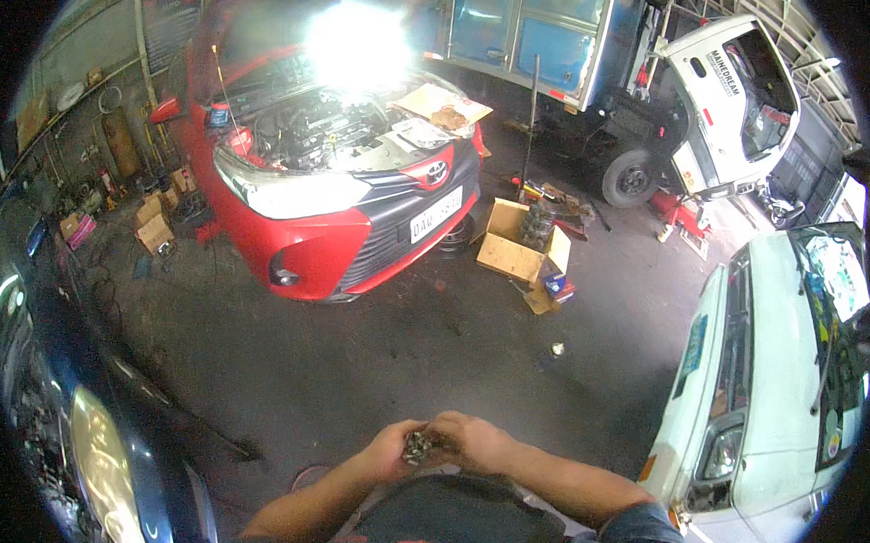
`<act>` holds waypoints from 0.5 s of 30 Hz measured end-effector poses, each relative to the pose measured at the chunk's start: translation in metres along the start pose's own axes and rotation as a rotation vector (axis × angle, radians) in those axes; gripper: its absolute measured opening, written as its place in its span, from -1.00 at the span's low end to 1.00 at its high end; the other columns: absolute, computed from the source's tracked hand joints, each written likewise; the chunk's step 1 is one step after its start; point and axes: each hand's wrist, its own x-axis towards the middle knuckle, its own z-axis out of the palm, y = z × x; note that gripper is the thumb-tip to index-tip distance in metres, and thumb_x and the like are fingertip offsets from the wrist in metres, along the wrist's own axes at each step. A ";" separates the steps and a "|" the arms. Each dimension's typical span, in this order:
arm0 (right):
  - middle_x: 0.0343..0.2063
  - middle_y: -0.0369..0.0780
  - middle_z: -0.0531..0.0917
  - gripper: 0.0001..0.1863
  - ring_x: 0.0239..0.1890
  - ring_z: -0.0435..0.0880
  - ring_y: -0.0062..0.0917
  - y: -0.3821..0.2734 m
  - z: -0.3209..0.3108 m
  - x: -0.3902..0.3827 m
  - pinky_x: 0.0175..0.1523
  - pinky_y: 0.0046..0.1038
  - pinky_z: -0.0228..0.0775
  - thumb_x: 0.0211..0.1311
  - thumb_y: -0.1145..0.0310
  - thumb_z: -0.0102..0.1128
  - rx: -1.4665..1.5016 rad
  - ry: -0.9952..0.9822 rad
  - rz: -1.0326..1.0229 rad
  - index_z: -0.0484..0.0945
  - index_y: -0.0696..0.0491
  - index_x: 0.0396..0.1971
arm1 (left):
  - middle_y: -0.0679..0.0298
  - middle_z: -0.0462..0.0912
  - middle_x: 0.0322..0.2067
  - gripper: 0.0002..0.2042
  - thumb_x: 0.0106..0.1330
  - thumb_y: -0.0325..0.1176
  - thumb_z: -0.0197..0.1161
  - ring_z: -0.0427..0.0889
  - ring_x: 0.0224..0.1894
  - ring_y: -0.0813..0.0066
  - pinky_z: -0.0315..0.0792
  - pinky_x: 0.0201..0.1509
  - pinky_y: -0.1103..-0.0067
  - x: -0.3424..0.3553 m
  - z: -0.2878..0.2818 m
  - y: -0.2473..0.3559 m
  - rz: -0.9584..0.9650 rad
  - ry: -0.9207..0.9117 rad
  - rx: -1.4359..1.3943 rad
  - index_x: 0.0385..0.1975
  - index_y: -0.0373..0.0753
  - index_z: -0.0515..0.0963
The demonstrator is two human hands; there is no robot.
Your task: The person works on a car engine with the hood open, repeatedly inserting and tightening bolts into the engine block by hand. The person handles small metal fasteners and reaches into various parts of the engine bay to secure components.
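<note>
Both my hands meet in front of my chest at the bottom centre. My left hand (389, 450) and my right hand (473, 441) are closed together around a small greasy metal part (421, 446), dark and shiny, mostly hidden by my fingers. My forearms come in from the lower edge over my dark shirt. What kind of part it is I cannot tell.
A red car (334, 179) with its hood up stands ahead on the dark concrete floor. An open cardboard box (516, 244) with parts lies right of it. A white car (779, 373) is close on my right, a dark blue car (93, 451) close on my left, a white truck (719, 94) behind.
</note>
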 end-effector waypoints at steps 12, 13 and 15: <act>-0.21 -0.09 0.65 -0.70 -0.09 0.64 -0.32 0.180 -0.116 0.261 0.07 -0.34 0.46 0.26 0.27 0.25 0.349 -0.037 0.135 0.56 0.13 -0.12 | -0.03 0.56 0.02 -0.61 0.45 -0.30 -0.15 0.63 -0.01 0.05 0.63 -0.08 0.33 0.164 -0.069 0.256 -0.115 0.077 -0.126 0.14 -0.43 0.36; -0.23 -0.10 0.65 -0.69 -0.08 0.64 -0.37 0.191 -0.130 0.288 0.06 -0.38 0.46 0.25 0.25 0.26 0.485 -0.058 0.218 0.56 0.13 -0.12 | -0.03 0.57 0.00 -0.60 0.45 -0.30 -0.16 0.63 -0.01 0.07 0.63 -0.10 0.34 0.173 -0.069 0.279 -0.083 0.081 -0.145 0.14 -0.43 0.36; -0.21 -0.14 0.67 -0.70 -0.06 0.63 -0.44 0.210 -0.158 0.342 0.08 -0.40 0.46 0.27 0.28 0.23 0.476 -0.118 0.061 0.57 0.14 -0.09 | 0.01 0.62 -0.06 -0.60 0.44 -0.28 -0.17 0.67 -0.10 0.15 0.62 -0.26 0.41 0.191 -0.070 0.318 -0.038 0.266 -0.129 0.11 -0.42 0.40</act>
